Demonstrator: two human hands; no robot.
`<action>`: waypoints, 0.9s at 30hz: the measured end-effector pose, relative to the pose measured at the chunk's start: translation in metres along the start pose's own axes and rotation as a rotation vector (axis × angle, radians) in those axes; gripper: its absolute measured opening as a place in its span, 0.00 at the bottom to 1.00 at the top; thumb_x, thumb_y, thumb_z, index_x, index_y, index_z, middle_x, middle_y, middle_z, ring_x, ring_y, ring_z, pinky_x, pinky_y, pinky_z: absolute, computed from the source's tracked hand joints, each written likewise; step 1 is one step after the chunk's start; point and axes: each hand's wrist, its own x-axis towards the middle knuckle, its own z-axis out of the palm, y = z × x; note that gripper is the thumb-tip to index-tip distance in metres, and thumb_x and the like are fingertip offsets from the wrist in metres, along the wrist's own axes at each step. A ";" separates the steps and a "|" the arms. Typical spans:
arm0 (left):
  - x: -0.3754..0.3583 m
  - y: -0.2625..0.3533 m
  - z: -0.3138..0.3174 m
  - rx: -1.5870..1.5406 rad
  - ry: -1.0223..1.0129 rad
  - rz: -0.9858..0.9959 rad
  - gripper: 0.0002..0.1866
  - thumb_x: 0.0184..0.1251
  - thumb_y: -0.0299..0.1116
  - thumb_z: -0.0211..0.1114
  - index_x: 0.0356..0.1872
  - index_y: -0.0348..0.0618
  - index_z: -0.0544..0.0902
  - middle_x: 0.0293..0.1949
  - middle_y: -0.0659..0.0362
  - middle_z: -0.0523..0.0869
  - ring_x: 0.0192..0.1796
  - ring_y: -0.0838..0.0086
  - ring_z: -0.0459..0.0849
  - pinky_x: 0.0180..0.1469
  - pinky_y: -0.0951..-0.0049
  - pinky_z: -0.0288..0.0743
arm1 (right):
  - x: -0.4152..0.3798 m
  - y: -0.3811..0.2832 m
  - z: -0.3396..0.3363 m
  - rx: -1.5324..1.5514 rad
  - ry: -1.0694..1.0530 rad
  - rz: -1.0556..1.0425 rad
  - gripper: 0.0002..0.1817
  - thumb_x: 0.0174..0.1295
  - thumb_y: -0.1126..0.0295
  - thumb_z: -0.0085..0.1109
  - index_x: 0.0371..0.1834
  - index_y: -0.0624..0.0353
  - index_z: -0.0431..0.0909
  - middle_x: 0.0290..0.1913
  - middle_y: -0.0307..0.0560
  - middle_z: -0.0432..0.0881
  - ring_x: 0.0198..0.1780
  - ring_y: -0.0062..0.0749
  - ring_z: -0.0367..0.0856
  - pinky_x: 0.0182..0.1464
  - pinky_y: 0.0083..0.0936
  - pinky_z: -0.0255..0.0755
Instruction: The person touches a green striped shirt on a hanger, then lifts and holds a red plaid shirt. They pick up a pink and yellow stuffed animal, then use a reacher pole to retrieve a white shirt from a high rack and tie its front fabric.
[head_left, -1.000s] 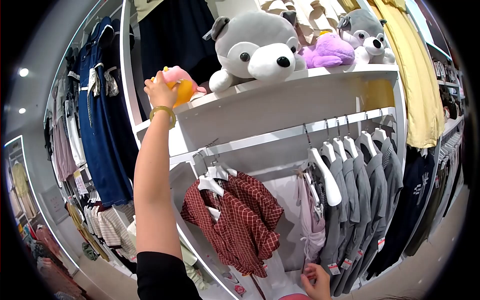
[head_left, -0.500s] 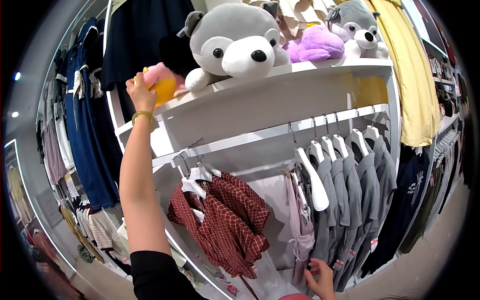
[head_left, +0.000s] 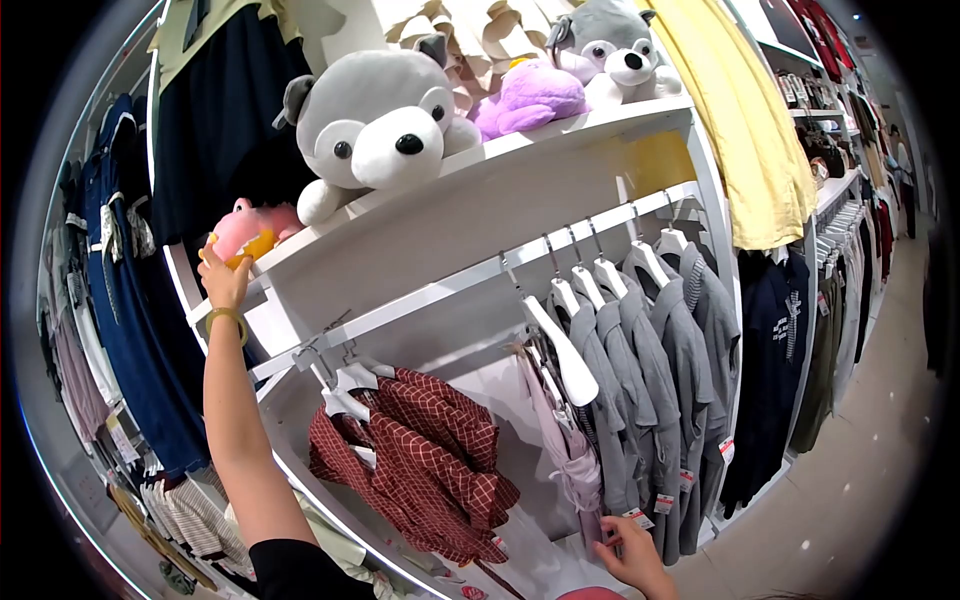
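Note:
My left hand [head_left: 227,275], wearing a yellowish bangle [head_left: 228,322], grips the lower front of a pink plush toy [head_left: 240,228] with a yellow-orange belly. The toy is at the left end of the white shelf [head_left: 430,190]. Right beside it sits a large grey and white plush dog [head_left: 375,120]. Low in the view, my right hand [head_left: 632,555] is open, its fingers loosely bent and apart. It is close to the bottom of a lavender garment [head_left: 573,465] and the tagged hems of grey tops [head_left: 640,430].
A purple plush toy [head_left: 530,97] and a smaller plush dog [head_left: 625,55] share the shelf. Under it, a white rail [head_left: 440,308] carries red checked garments [head_left: 410,460] on hangers. Blue denim clothing [head_left: 130,300] hangs at left and a yellow garment [head_left: 745,140] at right.
The view has turned right, so the shelf sits further left. The pink toy was tilted and blurred in my left hand; now it rests lower on the shelf end, still held.

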 end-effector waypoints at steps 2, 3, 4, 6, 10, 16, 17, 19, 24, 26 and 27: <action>-0.003 -0.005 0.011 -0.050 0.127 0.074 0.44 0.48 0.46 0.65 0.66 0.51 0.51 0.55 0.32 0.61 0.55 0.40 0.67 0.60 0.54 0.61 | -0.007 0.006 0.000 -0.016 0.029 -0.004 0.19 0.53 0.72 0.60 0.49 0.62 0.70 0.37 0.52 0.77 0.34 0.37 0.79 0.37 0.27 0.74; -0.010 0.003 0.006 -0.083 0.099 0.015 0.44 0.50 0.45 0.64 0.67 0.52 0.49 0.55 0.32 0.61 0.54 0.39 0.67 0.59 0.53 0.62 | -0.011 0.011 0.002 -0.035 0.040 0.001 0.19 0.55 0.72 0.58 0.50 0.61 0.70 0.37 0.51 0.77 0.35 0.38 0.77 0.39 0.28 0.72; -0.013 0.005 0.006 -0.084 0.118 0.013 0.44 0.51 0.45 0.63 0.67 0.52 0.48 0.54 0.31 0.62 0.54 0.39 0.67 0.58 0.53 0.63 | -0.015 0.014 0.006 -0.034 0.055 -0.007 0.19 0.55 0.72 0.58 0.50 0.61 0.70 0.37 0.51 0.77 0.35 0.38 0.77 0.39 0.28 0.72; -0.019 0.008 0.007 -0.064 0.095 -0.016 0.44 0.55 0.47 0.60 0.69 0.51 0.44 0.54 0.31 0.62 0.54 0.39 0.67 0.58 0.55 0.64 | -0.024 0.020 0.018 -0.028 0.005 0.001 0.19 0.54 0.72 0.57 0.50 0.62 0.70 0.37 0.53 0.76 0.37 0.40 0.77 0.38 0.29 0.72; -0.027 0.008 0.005 -0.145 0.021 -0.023 0.43 0.59 0.50 0.56 0.69 0.51 0.41 0.59 0.31 0.58 0.60 0.39 0.63 0.61 0.55 0.60 | -0.056 0.008 0.054 -0.127 -0.088 0.028 0.20 0.54 0.68 0.57 0.51 0.60 0.70 0.39 0.58 0.76 0.42 0.47 0.76 0.44 0.36 0.71; -0.045 0.063 -0.019 -0.126 0.234 -0.189 0.38 0.60 0.50 0.56 0.67 0.46 0.53 0.62 0.37 0.60 0.64 0.45 0.60 0.63 0.53 0.54 | -0.121 -0.004 0.076 -0.105 -0.347 -0.070 0.22 0.47 0.69 0.61 0.45 0.65 0.69 0.42 0.62 0.75 0.44 0.56 0.74 0.46 0.41 0.70; -0.053 0.077 -0.021 -0.026 0.423 -0.087 0.37 0.59 0.50 0.57 0.66 0.44 0.56 0.62 0.39 0.60 0.63 0.46 0.61 0.63 0.53 0.55 | -0.131 -0.015 0.074 -0.139 -0.458 -0.095 0.23 0.46 0.69 0.62 0.46 0.66 0.69 0.42 0.63 0.74 0.45 0.57 0.73 0.46 0.42 0.70; -0.072 0.121 -0.034 -0.037 0.589 0.220 0.36 0.54 0.46 0.62 0.63 0.42 0.62 0.62 0.43 0.62 0.64 0.51 0.60 0.62 0.53 0.55 | -0.148 -0.022 0.076 -0.179 -0.489 -0.099 0.23 0.45 0.70 0.62 0.44 0.66 0.69 0.41 0.62 0.75 0.45 0.56 0.74 0.45 0.42 0.70; -0.108 0.240 -0.086 -0.407 0.315 0.710 0.36 0.48 0.41 0.65 0.63 0.56 0.65 0.64 0.47 0.59 0.67 0.53 0.56 0.64 0.54 0.51 | -0.169 -0.017 0.083 -0.242 -0.542 0.080 0.22 0.49 0.67 0.60 0.48 0.62 0.70 0.41 0.62 0.76 0.44 0.54 0.75 0.45 0.41 0.70; -0.102 0.272 -0.100 -0.376 0.295 0.698 0.37 0.47 0.42 0.66 0.63 0.59 0.65 0.65 0.48 0.59 0.67 0.53 0.55 0.63 0.52 0.52 | -0.169 -0.027 0.075 -0.248 -0.533 0.080 0.22 0.52 0.65 0.56 0.51 0.61 0.71 0.44 0.63 0.76 0.47 0.55 0.75 0.46 0.44 0.70; -0.095 0.284 -0.106 -0.341 0.280 0.691 0.38 0.46 0.43 0.67 0.63 0.62 0.64 0.65 0.49 0.58 0.68 0.52 0.54 0.63 0.50 0.52 | -0.166 -0.044 0.064 -0.251 -0.528 0.077 0.22 0.52 0.65 0.56 0.51 0.61 0.71 0.44 0.63 0.76 0.47 0.55 0.75 0.46 0.44 0.70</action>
